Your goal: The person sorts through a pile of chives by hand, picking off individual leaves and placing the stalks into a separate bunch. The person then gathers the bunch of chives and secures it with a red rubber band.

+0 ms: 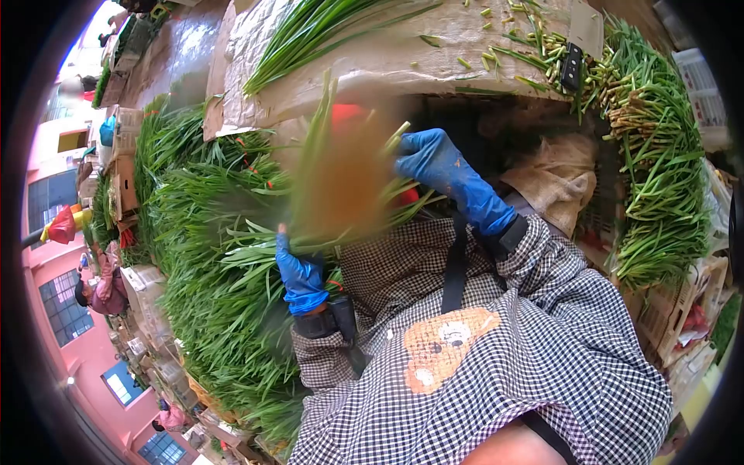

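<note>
Both my hands wear blue gloves. My left hand (301, 280) is closed round the leafy part of a bunch of long green stalks (316, 159), its bare thumb tip sticking up; the other fingers are hidden by leaves. At the stalks' pale cut ends, my right hand (435, 161) has its fingers curled in against the bunch. An orange-brown blur covers the bunch's middle and part of the right fingers. Something red shows behind it. Below my left hand lies a large heap of similar greens (225, 287), some bunches tied with red bands.
A cardboard-covered surface (372, 62) ahead carries loose greens (325, 35), cut stem pieces and a black device (571, 68). Stacked bundles of greens (659, 155) stand at the right, near a brown sack (554, 178). Plastic crates (701, 97) are farther right. Other people sit at far left.
</note>
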The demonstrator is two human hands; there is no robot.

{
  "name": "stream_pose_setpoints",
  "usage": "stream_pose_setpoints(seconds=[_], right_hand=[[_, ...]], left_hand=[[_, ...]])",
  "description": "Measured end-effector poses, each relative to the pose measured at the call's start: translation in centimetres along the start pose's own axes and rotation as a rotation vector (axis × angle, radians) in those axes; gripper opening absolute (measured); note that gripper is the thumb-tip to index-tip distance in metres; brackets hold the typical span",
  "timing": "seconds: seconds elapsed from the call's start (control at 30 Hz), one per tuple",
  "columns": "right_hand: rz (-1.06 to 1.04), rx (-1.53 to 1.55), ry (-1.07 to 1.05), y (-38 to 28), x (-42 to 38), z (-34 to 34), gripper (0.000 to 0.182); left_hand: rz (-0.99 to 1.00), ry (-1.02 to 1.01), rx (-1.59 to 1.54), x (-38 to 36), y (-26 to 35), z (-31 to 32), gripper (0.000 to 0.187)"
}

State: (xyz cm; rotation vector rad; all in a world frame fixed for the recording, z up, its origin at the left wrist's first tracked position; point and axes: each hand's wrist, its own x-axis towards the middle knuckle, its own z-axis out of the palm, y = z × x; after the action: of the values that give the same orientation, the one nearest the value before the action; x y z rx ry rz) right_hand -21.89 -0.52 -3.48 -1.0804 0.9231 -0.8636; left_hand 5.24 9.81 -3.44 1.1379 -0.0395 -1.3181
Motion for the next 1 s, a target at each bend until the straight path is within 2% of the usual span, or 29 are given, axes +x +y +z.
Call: stream_pose_setpoints(seconds=[0.1, 0.17, 0.23, 0.3, 0.37, 0.4, 0.47, 0.5, 0.57, 0.6, 0.67, 0.73, 0.77, 0.83, 0.87, 0.9, 0.97, 1.0], right_hand=[[-0.074, -0.103, 0.021, 0.4, 0.4, -0.9, 0.023], [-0.237, -0.596, 0.172, 0.6, 0.7, -3.1, 0.019], [-0.35, -0.854, 0.32, 2.3, 1.0, -7.0, 0.024], [-0.241, -1.05, 0.367, 2.9, 0.4, -11.8, 0.029], [0.178, -1.021, 0.36, 0.4, -1.4, -13.6, 0.032], [0.176, -1.023, 0.361, 0.6, -2.1, -14.1, 0.032], [0.328, -1.253, 0.17, 1.7, -3.2, -14.8, 0.031], [0.326, -1.254, 0.171, 2.6, -3.2, -15.0, 0.031], [0.089, -1.202, 0.214, 4.6, -3.5, -14.9, 0.034], [0.174, -1.15, 0.146, 2.4, -3.4, -13.1, 0.04], [-0.044, -0.743, 0.158, 2.4, -3.3, -10.6, 0.042], [-0.092, -0.182, 0.026, 0.3, -3.5, -6.7, 0.041], [-0.091, -0.183, 0.027, 0.5, -3.2, -5.6, 0.041], [-0.04, 0.033, -0.048, 1.2, -2.7, -4.0, 0.038], [0.168, 0.046, -0.012, 1.1, -2.7, -3.7, 0.026], [0.162, 0.043, -0.024, 1.0, -2.7, -3.7, 0.026], [0.153, -0.096, 0.015, 0.8, -2.7, -4.4, 0.017], [0.268, -0.171, 0.071, -1.0, -3.1, -4.6, 0.02]], left_hand=[[-0.007, -0.015, -0.027, 0.2, 0.0, -0.3, 0.04], [-0.006, -0.015, -0.038, 0.3, 0.2, -0.7, 0.04], [-0.058, -0.07, -0.079, 0.4, 0.7, -1.3, 0.039], [-0.037, -0.028, -0.063, -0.3, 0.9, -0.4, 0.039], [-0.021, 0.014, -0.044, -0.5, 0.9, -0.1, 0.038], [-0.016, 0.033, -0.031, -0.4, 0.9, -0.1, 0.038], [-0.012, 0.052, -0.017, -0.2, 1.0, -0.1, 0.038], [-0.021, 0.016, -0.039, 0.0, 1.1, -0.2, 0.038], [-0.031, -0.017, -0.055, 0.0, 1.5, -0.3, 0.039], [-0.01, -0.057, -0.031, 0.1, 1.6, -0.2, 0.039], [0.034, -0.073, 0.026, -0.1, 1.8, 0.3, 0.043], [0.047, -0.071, 0.047, -0.4, 2.0, 0.7, 0.043], [0.062, -0.069, 0.065, -0.4, 2.0, 0.8, 0.043], [0.033, -0.118, 0.067, 0.0, 2.4, 0.3, 0.043], [0.01, -0.169, 0.068, 0.2, 2.6, -0.1, 0.042], [0.023, -0.167, 0.063, 0.4, 2.6, -0.4, 0.042], [0.185, -0.143, 0.174, 0.7, 3.0, -1.0, 0.041], [0.172, -0.05, 0.259, 0.2, 3.5, 0.2, 0.039]])
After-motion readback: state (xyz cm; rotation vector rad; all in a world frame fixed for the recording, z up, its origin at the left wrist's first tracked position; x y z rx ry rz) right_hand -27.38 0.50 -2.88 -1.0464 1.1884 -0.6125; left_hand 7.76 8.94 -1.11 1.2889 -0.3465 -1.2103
